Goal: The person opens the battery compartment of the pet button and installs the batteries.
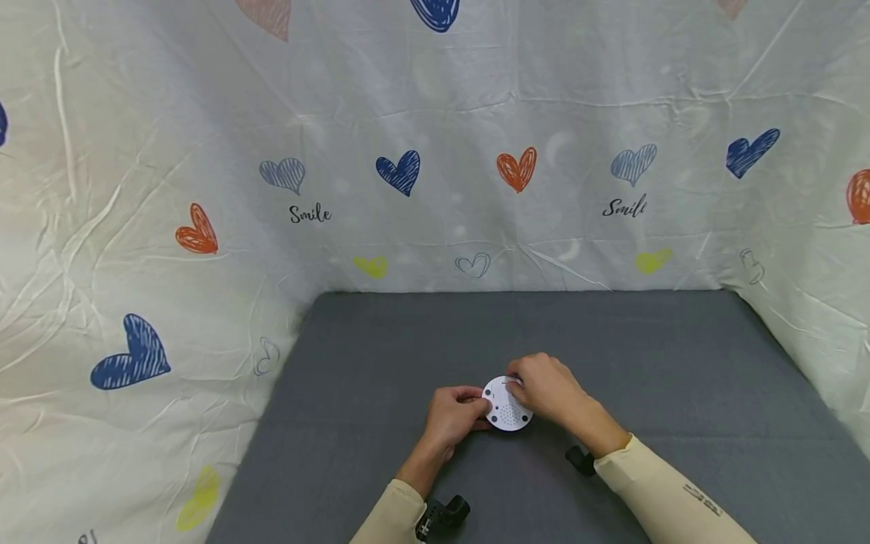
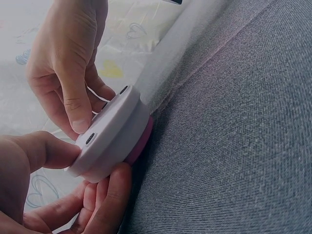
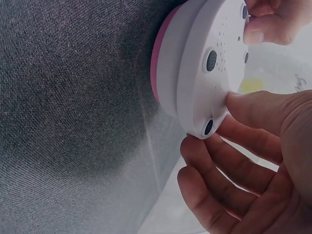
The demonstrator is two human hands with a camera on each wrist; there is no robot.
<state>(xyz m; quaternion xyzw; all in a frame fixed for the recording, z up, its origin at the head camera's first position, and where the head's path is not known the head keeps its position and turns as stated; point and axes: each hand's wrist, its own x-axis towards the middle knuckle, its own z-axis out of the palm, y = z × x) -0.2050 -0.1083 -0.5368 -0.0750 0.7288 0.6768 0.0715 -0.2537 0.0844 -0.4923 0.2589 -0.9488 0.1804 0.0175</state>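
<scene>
Two hands hold the white round device point(image 1: 507, 409) between them on the counter point(image 1: 680, 378): left hand point(image 1: 454, 414) pinches its left edge, right hand point(image 1: 549, 389) pinches its far-right rim.

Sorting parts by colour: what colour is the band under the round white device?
Pink band beneath the white device; shows best in the right wrist view.

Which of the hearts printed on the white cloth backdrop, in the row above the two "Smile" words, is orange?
The orange heart right of the dark blue heart; the other hearts in that row are blue or grey-blue.
</scene>
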